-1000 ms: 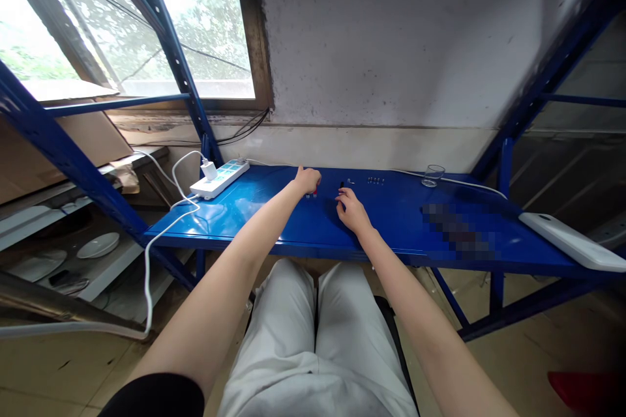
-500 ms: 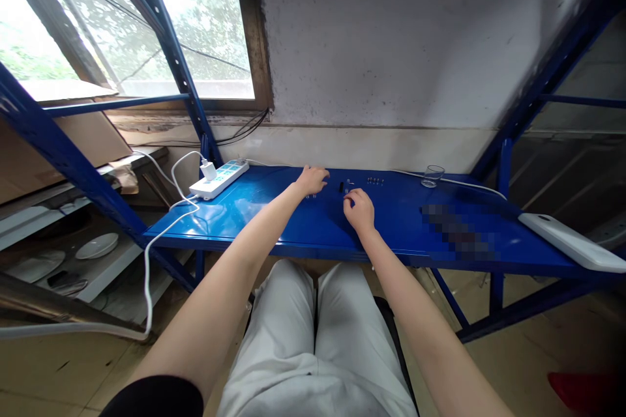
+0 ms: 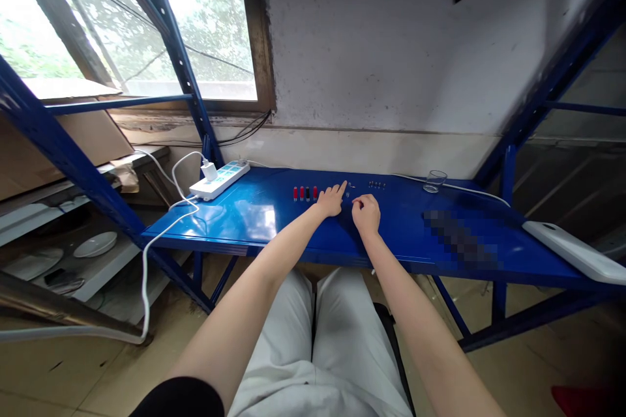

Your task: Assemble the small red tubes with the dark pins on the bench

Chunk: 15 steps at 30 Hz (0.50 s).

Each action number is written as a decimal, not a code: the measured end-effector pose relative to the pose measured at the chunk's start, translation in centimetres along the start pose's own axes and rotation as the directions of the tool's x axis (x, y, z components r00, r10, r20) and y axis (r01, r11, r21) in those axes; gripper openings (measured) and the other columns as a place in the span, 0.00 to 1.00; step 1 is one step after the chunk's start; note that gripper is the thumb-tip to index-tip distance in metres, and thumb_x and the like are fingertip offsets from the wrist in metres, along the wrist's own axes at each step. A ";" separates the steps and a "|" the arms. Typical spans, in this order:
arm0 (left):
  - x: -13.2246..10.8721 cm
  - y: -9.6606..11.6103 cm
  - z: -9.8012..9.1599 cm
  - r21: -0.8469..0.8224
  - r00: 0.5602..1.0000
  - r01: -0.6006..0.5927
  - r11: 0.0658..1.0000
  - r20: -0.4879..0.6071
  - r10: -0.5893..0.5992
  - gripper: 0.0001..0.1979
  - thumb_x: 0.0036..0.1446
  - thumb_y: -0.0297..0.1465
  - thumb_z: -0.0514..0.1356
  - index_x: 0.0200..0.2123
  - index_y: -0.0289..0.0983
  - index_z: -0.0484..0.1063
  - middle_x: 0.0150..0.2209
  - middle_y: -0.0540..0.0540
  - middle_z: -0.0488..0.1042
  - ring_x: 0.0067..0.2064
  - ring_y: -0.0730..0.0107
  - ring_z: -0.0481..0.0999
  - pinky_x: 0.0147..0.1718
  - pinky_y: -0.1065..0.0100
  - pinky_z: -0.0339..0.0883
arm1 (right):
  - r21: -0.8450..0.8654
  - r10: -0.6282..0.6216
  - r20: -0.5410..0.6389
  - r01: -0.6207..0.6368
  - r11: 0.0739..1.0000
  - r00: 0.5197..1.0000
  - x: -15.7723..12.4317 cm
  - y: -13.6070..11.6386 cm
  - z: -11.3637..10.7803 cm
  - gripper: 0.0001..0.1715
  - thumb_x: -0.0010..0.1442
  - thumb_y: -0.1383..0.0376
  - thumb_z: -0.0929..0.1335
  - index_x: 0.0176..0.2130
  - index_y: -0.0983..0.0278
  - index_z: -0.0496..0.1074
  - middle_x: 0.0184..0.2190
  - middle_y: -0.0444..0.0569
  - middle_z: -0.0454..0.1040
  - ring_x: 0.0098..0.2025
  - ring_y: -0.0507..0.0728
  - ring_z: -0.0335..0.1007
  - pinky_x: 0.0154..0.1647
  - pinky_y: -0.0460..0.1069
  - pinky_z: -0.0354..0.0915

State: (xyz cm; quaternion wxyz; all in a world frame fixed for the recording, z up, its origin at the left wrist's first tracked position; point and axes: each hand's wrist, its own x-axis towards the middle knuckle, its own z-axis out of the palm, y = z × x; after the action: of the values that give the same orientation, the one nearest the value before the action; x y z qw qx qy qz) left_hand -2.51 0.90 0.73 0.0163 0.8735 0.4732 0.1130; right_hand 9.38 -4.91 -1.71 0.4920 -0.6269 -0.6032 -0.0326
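My left hand [image 3: 331, 201] is over the middle of the blue table, palm down, its index finger stretched forward and the others partly bent. Its fingertips hide the spot where a small black piece lay. Just left of it stand several small red and black cylinders [image 3: 302, 193] with pale lower ends, side by side in a row. Close by on the right, my right hand [image 3: 366, 214] has its fingers curled into a pinch; what they hold, if anything, is too small to make out. Tiny metal-looking parts [image 3: 351, 186] lie just beyond the hands.
Several small metal pieces [image 3: 376, 185] lie in rows farther right, then a clear glass cup [image 3: 435, 181]. A white power strip [image 3: 220, 180] with a plugged-in cable sits at the left. At the right are a blurred dark object [image 3: 460, 238] and a white flat case [image 3: 572, 251].
My left hand has moved right and toward me, uncovering the row of red and black cylinders, and now reaches where the black piece lay. My right hand stays pinched nearby. The view has shifted slightly.
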 end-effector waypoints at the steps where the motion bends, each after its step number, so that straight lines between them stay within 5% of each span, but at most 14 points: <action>1: 0.1 0.1 0.2 -0.001 1.000 0.016 1.000 -0.014 -0.016 0.32 0.58 0.29 0.44 0.64 0.38 0.35 0.61 0.36 0.53 0.57 0.50 0.58 0.50 0.51 0.56 | 0.001 0.001 0.008 -0.001 1.000 1.000 0.0 0.0 0.0 0.15 0.53 0.70 0.57 0.28 0.64 0.70 0.34 0.54 0.69 0.39 0.59 0.64 0.39 0.52 0.62; 8: 0.7 0.5 0.3 0.039 0.998 0.040 0.998 -0.051 -0.038 0.26 0.59 0.28 0.45 0.61 0.36 0.49 0.55 0.36 0.62 0.55 0.53 0.62 0.49 0.54 0.56 | -0.032 0.002 0.027 -0.001 0.999 1.000 0.1 0.2 0.3 0.13 0.51 0.70 0.58 0.27 0.64 0.70 0.34 0.55 0.70 0.40 0.60 0.64 0.41 0.54 0.62; 15: 0.6 0.9 -0.4 0.023 0.979 0.080 0.996 -0.192 -0.074 0.14 0.58 0.24 0.47 0.45 0.35 0.66 0.42 0.38 0.72 0.46 0.59 0.70 0.44 0.62 0.61 | -0.090 0.033 0.111 -0.023 0.996 0.993 0.1 0.2 0.6 0.14 0.51 0.70 0.58 0.31 0.65 0.72 0.39 0.57 0.70 0.43 0.62 0.64 0.43 0.57 0.61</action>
State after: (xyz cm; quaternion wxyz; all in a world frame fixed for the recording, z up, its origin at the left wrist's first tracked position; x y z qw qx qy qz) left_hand -1.52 0.85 1.40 -0.0383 0.8397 0.5079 0.1884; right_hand 9.27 -4.43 -2.05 0.4294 -0.6575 -0.6189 -0.0170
